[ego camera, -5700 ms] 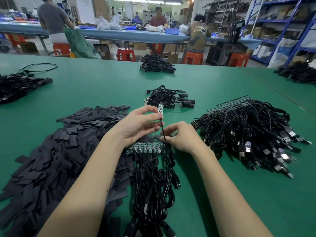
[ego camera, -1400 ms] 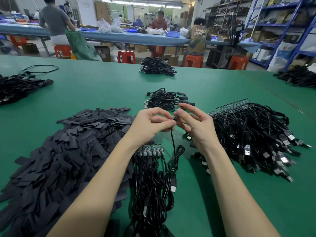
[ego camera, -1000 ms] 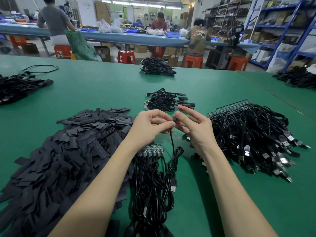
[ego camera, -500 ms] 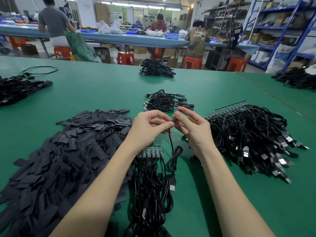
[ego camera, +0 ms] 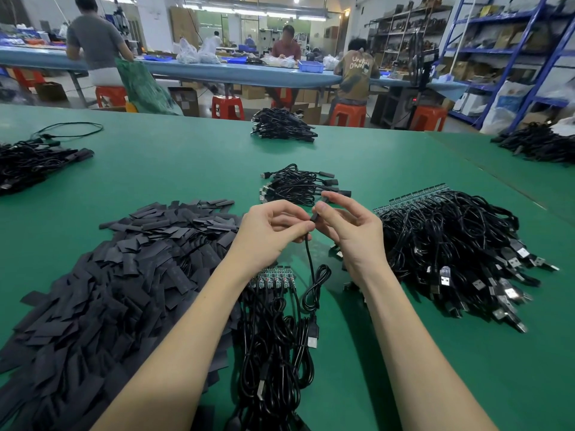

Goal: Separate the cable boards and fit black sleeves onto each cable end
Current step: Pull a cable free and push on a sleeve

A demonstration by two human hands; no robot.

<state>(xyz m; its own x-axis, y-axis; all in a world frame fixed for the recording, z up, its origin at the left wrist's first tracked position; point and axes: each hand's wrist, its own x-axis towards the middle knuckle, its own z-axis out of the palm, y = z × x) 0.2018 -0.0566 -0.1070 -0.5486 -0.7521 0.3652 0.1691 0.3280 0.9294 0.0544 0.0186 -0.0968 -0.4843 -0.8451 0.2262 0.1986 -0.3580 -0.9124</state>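
Ctr of frame: both hands raised above the green surface (ego camera: 193,169). Left hand (ego camera: 267,234) has its grip pinched on the black cable (ego camera: 309,259) just below its end; right hand (ego camera: 351,231) pinches the black sleeve (ego camera: 314,216) at the tip w/ thumb and forefinger, other fingers spread loose. Cable hangs down from the pinch, loops once, its USB plug (ego camera: 312,337) lying on the bundle at lower ctr.

Change vs approx 6 s back: then the bare little board on this cable end stood up betw the fingers, hands low by the board strip. Now hands are higher and the end shows black, not green, so the sleeve looks to be on or nearly on. Over the last sec or so the pose barely shifted, prob just seating it. How far it's pushed down I can't tell, fingers hide it.

Meaning: this cable is likely almost done and next goes to the finished cables (ego camera: 298,185) just above the hands. Plenty left: board strip (ego camera: 273,276) w/ attached cables at lower ctr, big unsorted cable heap (ego camera: 451,244) w/ its own boards at right, sleeve pile (ego camera: 124,269) at left
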